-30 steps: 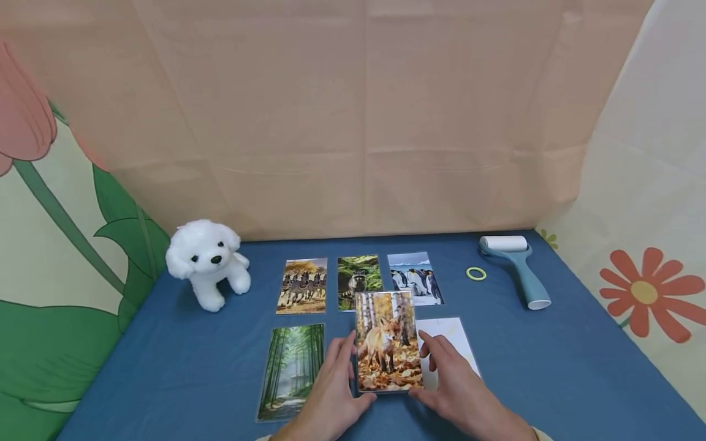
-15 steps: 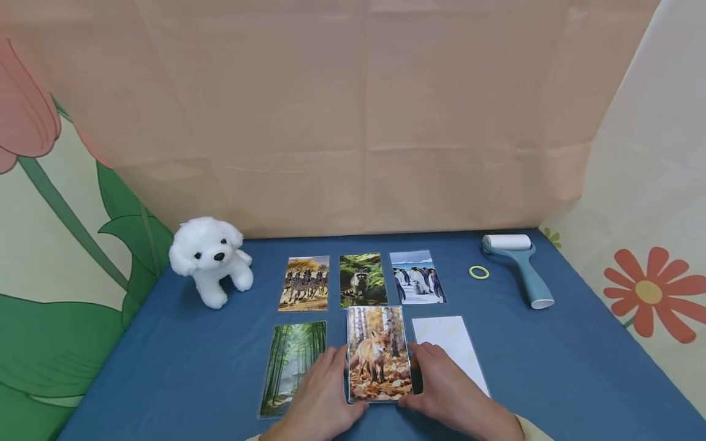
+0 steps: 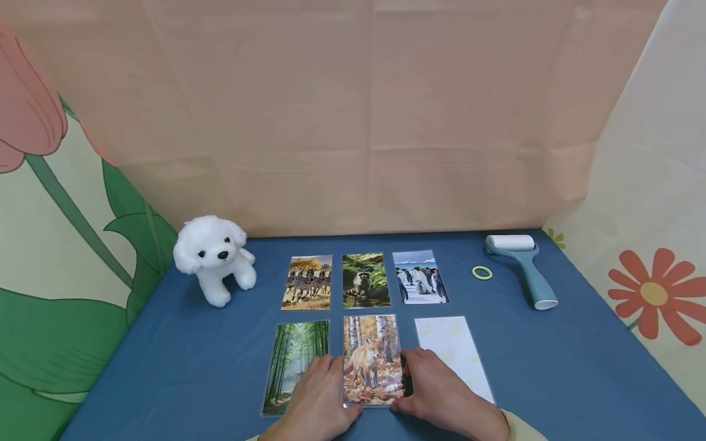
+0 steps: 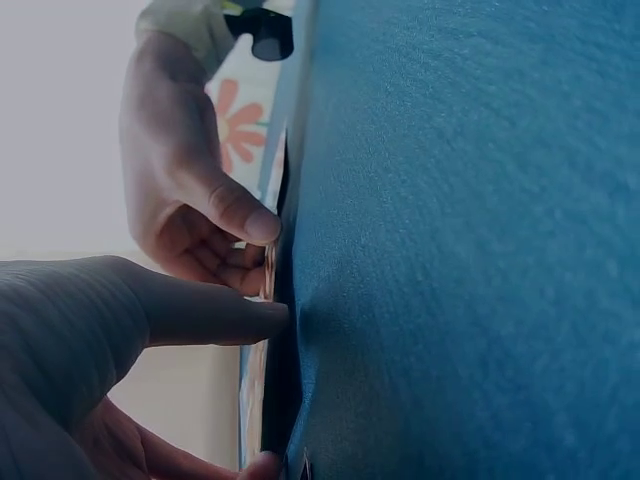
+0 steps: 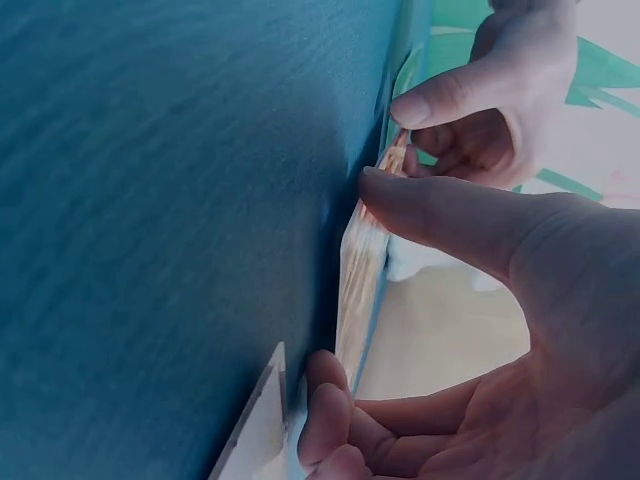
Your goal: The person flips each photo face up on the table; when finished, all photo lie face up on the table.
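A laminated picture card of a fox (image 3: 372, 361) lies between my two hands at the near middle of the table. My left hand (image 3: 317, 398) grips its left side, thumb at the lower corner. Its right side is held by my right hand (image 3: 438, 391) in the same way. In both wrist views the thumbs press the card's near edge, and a dark shadow shows under it, close above the cloth. Left of it lies a bamboo forest card (image 3: 292, 361), partly covered by my left hand. A white blank-faced card (image 3: 455, 352) lies at the right, beside my right hand.
Behind, in a row, lie a zebra card (image 3: 307, 283), a raccoon card (image 3: 366, 280) and a penguin card (image 3: 421, 278). A white plush dog (image 3: 215, 257) sits at left. A green ring (image 3: 482, 273) and a lint roller (image 3: 529, 269) lie at right.
Both hands have brought the fox card down and slightly left, nearer the cloth. It no longer covers parts of the raccoon, penguin and white cards. The view has shifted a little.
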The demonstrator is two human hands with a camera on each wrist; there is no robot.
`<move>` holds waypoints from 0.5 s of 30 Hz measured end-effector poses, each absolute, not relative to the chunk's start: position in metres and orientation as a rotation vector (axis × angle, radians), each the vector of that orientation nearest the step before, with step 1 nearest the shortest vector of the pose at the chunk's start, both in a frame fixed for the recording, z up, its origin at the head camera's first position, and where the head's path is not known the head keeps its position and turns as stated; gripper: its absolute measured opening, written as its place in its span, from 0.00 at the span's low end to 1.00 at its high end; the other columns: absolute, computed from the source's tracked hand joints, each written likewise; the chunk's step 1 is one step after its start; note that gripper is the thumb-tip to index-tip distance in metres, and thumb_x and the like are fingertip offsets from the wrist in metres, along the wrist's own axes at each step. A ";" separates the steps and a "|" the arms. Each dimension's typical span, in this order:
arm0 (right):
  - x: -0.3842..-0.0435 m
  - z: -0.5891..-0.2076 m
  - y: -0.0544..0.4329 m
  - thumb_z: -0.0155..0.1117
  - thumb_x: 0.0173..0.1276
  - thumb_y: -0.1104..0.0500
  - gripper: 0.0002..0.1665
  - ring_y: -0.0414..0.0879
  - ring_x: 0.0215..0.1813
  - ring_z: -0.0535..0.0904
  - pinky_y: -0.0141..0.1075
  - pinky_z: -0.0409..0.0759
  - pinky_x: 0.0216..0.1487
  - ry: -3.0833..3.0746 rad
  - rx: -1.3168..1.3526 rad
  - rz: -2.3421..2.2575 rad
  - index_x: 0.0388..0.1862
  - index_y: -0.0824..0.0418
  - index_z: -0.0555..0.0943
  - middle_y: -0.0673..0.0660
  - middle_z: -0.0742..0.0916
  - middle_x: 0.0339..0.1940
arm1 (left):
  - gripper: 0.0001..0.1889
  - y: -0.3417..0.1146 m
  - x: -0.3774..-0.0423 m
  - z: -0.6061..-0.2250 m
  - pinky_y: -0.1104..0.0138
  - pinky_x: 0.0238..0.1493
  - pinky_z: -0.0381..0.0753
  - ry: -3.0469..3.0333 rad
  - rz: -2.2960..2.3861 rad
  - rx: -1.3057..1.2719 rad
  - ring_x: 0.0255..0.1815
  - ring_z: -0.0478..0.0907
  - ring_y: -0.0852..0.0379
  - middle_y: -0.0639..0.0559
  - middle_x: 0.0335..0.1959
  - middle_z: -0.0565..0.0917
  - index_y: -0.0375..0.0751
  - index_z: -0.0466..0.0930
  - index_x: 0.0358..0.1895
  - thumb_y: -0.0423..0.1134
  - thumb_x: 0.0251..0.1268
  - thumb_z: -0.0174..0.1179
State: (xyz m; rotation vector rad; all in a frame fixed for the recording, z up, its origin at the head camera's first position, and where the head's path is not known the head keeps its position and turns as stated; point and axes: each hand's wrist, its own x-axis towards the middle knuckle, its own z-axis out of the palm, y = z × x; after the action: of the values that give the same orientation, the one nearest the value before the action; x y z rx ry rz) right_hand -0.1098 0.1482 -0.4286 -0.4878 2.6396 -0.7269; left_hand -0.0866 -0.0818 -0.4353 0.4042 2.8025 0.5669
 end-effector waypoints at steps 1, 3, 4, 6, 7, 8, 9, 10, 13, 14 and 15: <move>-0.110 -0.429 0.148 0.84 0.49 0.46 0.37 0.47 0.36 0.73 0.46 0.74 0.36 2.644 -0.492 -0.718 0.51 0.64 0.79 0.50 0.78 0.34 | 0.43 -0.082 -0.086 -0.435 0.49 0.56 0.75 2.812 0.542 0.412 0.52 0.75 0.39 0.38 0.47 0.78 0.26 0.76 0.60 0.59 0.50 0.75; -0.110 -0.428 0.147 0.84 0.49 0.45 0.36 0.47 0.37 0.73 0.46 0.75 0.36 2.652 -0.494 -0.696 0.50 0.64 0.79 0.50 0.78 0.34 | 0.43 -0.081 -0.086 -0.436 0.49 0.56 0.74 2.829 0.499 0.424 0.50 0.74 0.40 0.39 0.46 0.78 0.27 0.77 0.60 0.61 0.50 0.75; -0.110 -0.428 0.147 0.84 0.49 0.45 0.36 0.47 0.37 0.73 0.46 0.75 0.37 2.658 -0.495 -0.683 0.49 0.63 0.79 0.50 0.78 0.34 | 0.43 -0.081 -0.086 -0.436 0.49 0.56 0.74 2.832 0.482 0.428 0.50 0.74 0.40 0.39 0.45 0.78 0.27 0.77 0.59 0.61 0.50 0.74; -0.110 -0.429 0.146 0.84 0.49 0.44 0.36 0.48 0.37 0.73 0.47 0.75 0.37 2.666 -0.495 -0.660 0.49 0.63 0.79 0.51 0.77 0.35 | 0.44 -0.081 -0.087 -0.436 0.49 0.56 0.73 2.835 0.455 0.437 0.49 0.74 0.40 0.39 0.45 0.78 0.27 0.77 0.59 0.62 0.50 0.74; -0.110 -0.429 0.145 0.84 0.49 0.44 0.35 0.48 0.37 0.73 0.47 0.75 0.37 2.669 -0.494 -0.652 0.48 0.63 0.79 0.51 0.77 0.34 | 0.44 -0.081 -0.087 -0.436 0.49 0.56 0.73 2.835 0.447 0.439 0.49 0.74 0.41 0.39 0.45 0.78 0.26 0.77 0.59 0.62 0.50 0.74; -0.110 -0.429 0.145 0.84 0.49 0.44 0.35 0.49 0.37 0.73 0.47 0.74 0.37 2.673 -0.491 -0.642 0.47 0.63 0.79 0.52 0.77 0.34 | 0.43 -0.080 -0.087 -0.436 0.49 0.55 0.73 2.832 0.439 0.446 0.48 0.73 0.41 0.40 0.44 0.78 0.27 0.78 0.58 0.62 0.50 0.74; -0.110 -0.429 0.145 0.83 0.49 0.44 0.35 0.49 0.37 0.73 0.48 0.74 0.37 2.681 -0.492 -0.629 0.48 0.63 0.79 0.52 0.77 0.34 | 0.42 -0.080 -0.088 -0.437 0.49 0.54 0.73 2.827 0.429 0.451 0.47 0.73 0.42 0.40 0.43 0.77 0.28 0.78 0.57 0.62 0.50 0.74; -0.109 -0.430 0.144 0.83 0.49 0.44 0.36 0.50 0.38 0.74 0.48 0.75 0.38 2.691 -0.500 -0.612 0.48 0.64 0.79 0.53 0.78 0.35 | 0.41 -0.081 -0.088 -0.437 0.50 0.52 0.73 2.824 0.420 0.457 0.46 0.72 0.43 0.41 0.42 0.77 0.29 0.79 0.56 0.62 0.51 0.74; -0.107 -0.430 0.143 0.83 0.48 0.43 0.40 0.54 0.42 0.76 0.50 0.78 0.42 2.726 -0.516 -0.564 0.51 0.68 0.79 0.56 0.80 0.38 | 0.36 -0.081 -0.088 -0.438 0.51 0.47 0.73 2.821 0.402 0.475 0.42 0.70 0.45 0.43 0.39 0.75 0.32 0.80 0.52 0.61 0.51 0.74; -0.107 -0.430 0.142 0.83 0.48 0.43 0.42 0.54 0.43 0.77 0.51 0.78 0.44 2.737 -0.519 -0.545 0.53 0.69 0.79 0.57 0.80 0.39 | 0.35 -0.081 -0.088 -0.438 0.52 0.46 0.73 2.820 0.398 0.481 0.41 0.70 0.46 0.43 0.38 0.74 0.33 0.80 0.51 0.60 0.52 0.74; -0.107 -0.429 0.142 0.83 0.48 0.43 0.43 0.55 0.44 0.77 0.51 0.79 0.45 2.745 -0.525 -0.528 0.54 0.70 0.79 0.58 0.80 0.41 | 0.34 -0.081 -0.088 -0.439 0.52 0.45 0.72 2.818 0.393 0.484 0.41 0.69 0.46 0.43 0.38 0.74 0.33 0.80 0.50 0.60 0.52 0.73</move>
State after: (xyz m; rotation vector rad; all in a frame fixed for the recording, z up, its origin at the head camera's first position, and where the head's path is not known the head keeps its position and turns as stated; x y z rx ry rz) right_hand -0.1068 0.1419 -0.4293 -0.5253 2.7455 -0.5282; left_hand -0.0884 -0.0808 -0.4385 0.4837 2.8175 0.3935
